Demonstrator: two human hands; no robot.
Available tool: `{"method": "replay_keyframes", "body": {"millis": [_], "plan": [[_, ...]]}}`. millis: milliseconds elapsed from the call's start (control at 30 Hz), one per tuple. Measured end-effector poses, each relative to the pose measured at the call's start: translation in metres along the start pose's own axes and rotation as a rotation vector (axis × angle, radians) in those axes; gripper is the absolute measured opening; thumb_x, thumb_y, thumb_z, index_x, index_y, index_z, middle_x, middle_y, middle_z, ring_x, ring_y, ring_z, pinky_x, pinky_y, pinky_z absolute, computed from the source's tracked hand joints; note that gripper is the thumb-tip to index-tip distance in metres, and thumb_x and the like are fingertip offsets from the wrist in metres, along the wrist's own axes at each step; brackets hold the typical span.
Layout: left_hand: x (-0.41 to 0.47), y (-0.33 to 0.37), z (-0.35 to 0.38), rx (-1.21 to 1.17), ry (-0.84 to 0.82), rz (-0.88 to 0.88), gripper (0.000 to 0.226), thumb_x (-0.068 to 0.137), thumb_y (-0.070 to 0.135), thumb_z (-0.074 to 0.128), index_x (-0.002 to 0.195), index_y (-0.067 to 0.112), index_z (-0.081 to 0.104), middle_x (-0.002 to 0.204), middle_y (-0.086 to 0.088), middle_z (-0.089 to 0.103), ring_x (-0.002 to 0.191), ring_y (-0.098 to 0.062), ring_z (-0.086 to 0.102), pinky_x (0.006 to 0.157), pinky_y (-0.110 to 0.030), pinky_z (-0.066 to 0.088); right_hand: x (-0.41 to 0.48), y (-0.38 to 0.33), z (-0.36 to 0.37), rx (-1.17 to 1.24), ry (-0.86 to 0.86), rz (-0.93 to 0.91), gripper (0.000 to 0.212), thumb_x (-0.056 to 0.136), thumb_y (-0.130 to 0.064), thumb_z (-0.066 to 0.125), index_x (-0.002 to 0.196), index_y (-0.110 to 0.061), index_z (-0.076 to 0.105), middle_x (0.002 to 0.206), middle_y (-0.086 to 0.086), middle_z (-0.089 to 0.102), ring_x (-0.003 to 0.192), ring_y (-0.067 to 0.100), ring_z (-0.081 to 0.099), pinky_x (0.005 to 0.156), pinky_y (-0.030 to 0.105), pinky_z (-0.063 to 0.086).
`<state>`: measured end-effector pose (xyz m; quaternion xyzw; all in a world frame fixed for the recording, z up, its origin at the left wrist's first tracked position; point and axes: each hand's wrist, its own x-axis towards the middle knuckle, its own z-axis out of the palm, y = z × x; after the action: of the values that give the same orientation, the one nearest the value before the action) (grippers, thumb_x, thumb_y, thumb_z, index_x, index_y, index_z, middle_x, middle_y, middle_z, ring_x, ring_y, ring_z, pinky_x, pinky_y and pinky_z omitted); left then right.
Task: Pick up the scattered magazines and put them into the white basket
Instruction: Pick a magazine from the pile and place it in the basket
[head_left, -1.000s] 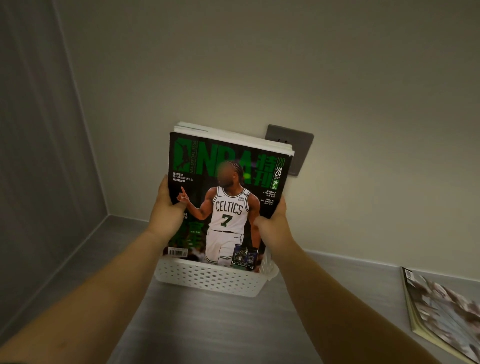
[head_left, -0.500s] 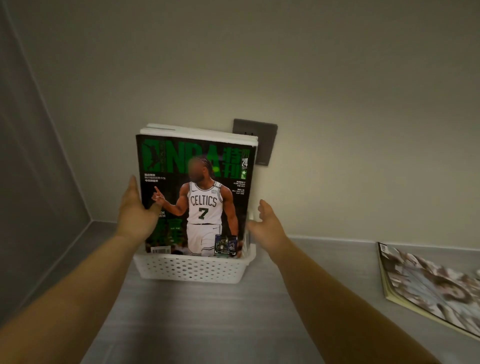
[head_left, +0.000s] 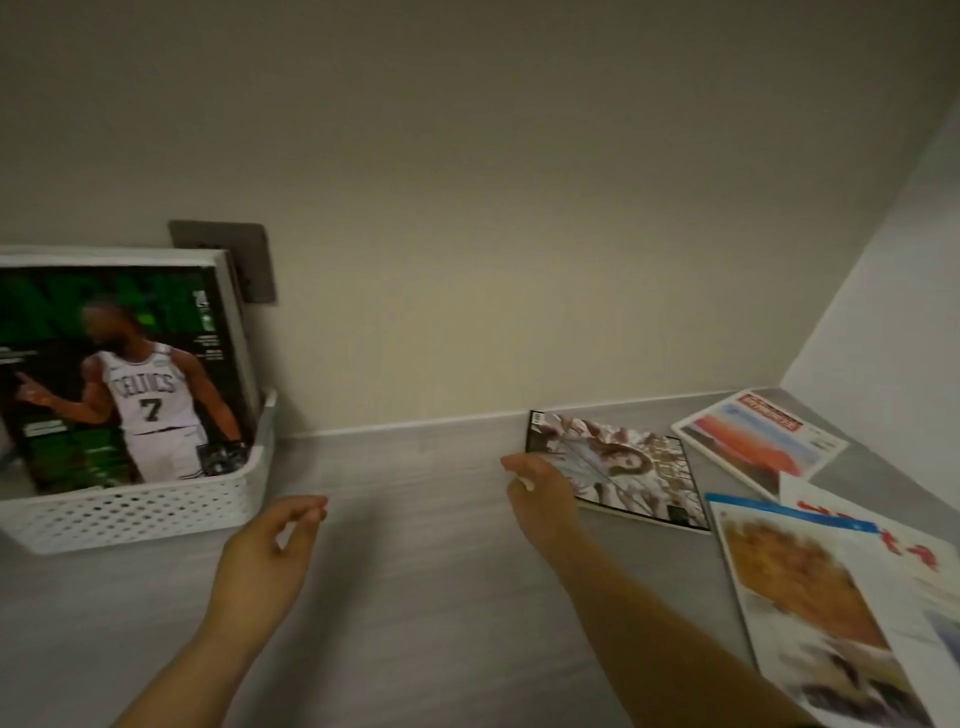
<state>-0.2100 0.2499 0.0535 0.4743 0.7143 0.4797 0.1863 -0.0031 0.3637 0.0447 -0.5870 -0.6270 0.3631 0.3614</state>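
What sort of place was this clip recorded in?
Probably a room in a home or office, at a corner counter: a grey countertop meeting plain walls, a dark socket plate on the wall behind the white basket, and loose magazines lying on the surface.

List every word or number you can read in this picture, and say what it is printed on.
"CELTICS": jersey on the front magazine in the white basket.
"7": same jersey, just below.
Too blurred to read: that cover's green title, the red banner on the far magazine, the red marks on the white magazine.
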Motion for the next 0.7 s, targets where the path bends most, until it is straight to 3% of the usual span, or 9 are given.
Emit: {"method": "replay_keyframes", "body": {"millis": [100, 200, 267, 333, 367, 400, 467, 500, 700], "plan": [[-0.039, 0.020, 0.060, 0.002, -0.124, -0.025, 0.014, 0.082, 0.000, 0.055, 0.080, 0.009, 0.064, 0.088, -0.013, 0.068, 0.083, -0.021, 0.061, 0.061, 0.006, 0.032, -0.018, 0.055, -0.072, -0.036, 0.049, 0.075, 0.034, 0.083, 0.004, 0.045, 0.112, -0.008, 0.060, 0.119, 0.016, 0.059, 0.097, 0.025, 0.056, 0.076, 0.023, 0.041], [-0.083, 0.039, 0.121, -0.002, -0.264, -0.049, 0.015, 0.081, -0.001, 0.056, 0.079, 0.011, 0.064, 0.092, -0.016, 0.067, 0.087, -0.023, 0.061, 0.067, -0.002, 0.037, -0.037, 0.113, -0.158, -0.224, 0.114, 0.028, 0.028, 0.089, -0.017, 0.048, 0.115, -0.016, 0.058, 0.125, -0.001, 0.056, 0.095, 0.009, 0.051, 0.080, 0.014, 0.040], [-0.111, 0.054, 0.161, 0.023, -0.302, -0.051, 0.014, 0.080, -0.001, 0.058, 0.082, 0.010, 0.066, 0.098, -0.017, 0.068, 0.086, -0.019, 0.059, 0.070, -0.006, 0.038, -0.034, 0.148, -0.229, -0.054, -0.328, -0.137, 0.038, 0.085, -0.040, 0.050, 0.113, -0.015, 0.059, 0.121, -0.026, 0.052, 0.107, -0.003, 0.047, 0.095, 0.013, 0.029], [-0.132, 0.065, 0.197, 0.054, -0.338, -0.019, 0.016, 0.079, -0.001, 0.059, 0.090, 0.007, 0.068, 0.102, -0.017, 0.068, 0.086, -0.010, 0.059, 0.069, 0.006, 0.035, -0.043, 0.182, -0.274, 0.125, -0.721, -0.165, 0.038, 0.084, -0.040, 0.053, 0.117, -0.019, 0.053, 0.121, -0.013, 0.057, 0.109, 0.004, 0.051, 0.095, 0.024, 0.039], [-0.141, 0.070, 0.214, 0.081, -0.370, -0.001, 0.019, 0.080, 0.001, 0.059, 0.096, 0.006, 0.067, 0.108, -0.015, 0.066, 0.091, -0.009, 0.058, 0.072, 0.007, 0.032, -0.051, 0.200, -0.281, -0.005, -0.703, -0.095, 0.040, 0.086, -0.037, 0.052, 0.122, -0.019, 0.047, 0.128, -0.002, 0.053, 0.114, 0.013, 0.050, 0.098, 0.032, 0.040], [-0.149, 0.076, 0.229, 0.108, -0.412, 0.013, 0.024, 0.081, 0.005, 0.058, 0.104, 0.007, 0.063, 0.115, -0.012, 0.064, 0.100, -0.010, 0.056, 0.078, 0.004, 0.033, -0.052, 0.214, -0.291, -0.198, -0.507, 0.134, 0.044, 0.088, -0.036, 0.048, 0.127, -0.017, 0.040, 0.136, 0.006, 0.046, 0.122, 0.020, 0.043, 0.104, 0.038, 0.035], [-0.161, 0.089, 0.256, 0.140, -0.489, 0.032, 0.036, 0.084, 0.013, 0.056, 0.120, 0.011, 0.053, 0.126, -0.008, 0.057, 0.114, -0.016, 0.052, 0.093, -0.012, 0.035, -0.070, 0.245, -0.294, -0.762, 0.049, 0.317, 0.052, 0.090, -0.044, 0.038, 0.133, -0.018, 0.028, 0.146, 0.012, 0.028, 0.134, 0.029, 0.026, 0.113, 0.045, 0.021], [-0.167, 0.096, 0.269, 0.175, -0.515, 0.048, 0.041, 0.084, 0.018, 0.055, 0.125, 0.012, 0.047, 0.130, -0.007, 0.054, 0.118, -0.018, 0.050, 0.098, -0.018, 0.033, -0.077, 0.247, -0.295, -0.829, 0.148, 0.331, 0.056, 0.089, -0.048, 0.035, 0.135, -0.019, 0.023, 0.149, 0.012, 0.021, 0.137, 0.031, 0.020, 0.114, 0.046, 0.016], [-0.196, 0.131, 0.326, 0.337, -0.627, 0.160, 0.053, 0.084, 0.029, 0.052, 0.134, 0.025, 0.033, 0.142, 0.001, 0.041, 0.129, -0.014, 0.037, 0.101, -0.017, 0.025, -0.075, 0.267, -0.298, -0.760, 0.131, 0.335, 0.068, 0.089, -0.054, 0.028, 0.143, -0.019, 0.003, 0.154, 0.011, 0.005, 0.141, 0.029, 0.006, 0.116, 0.042, 0.007]]}}
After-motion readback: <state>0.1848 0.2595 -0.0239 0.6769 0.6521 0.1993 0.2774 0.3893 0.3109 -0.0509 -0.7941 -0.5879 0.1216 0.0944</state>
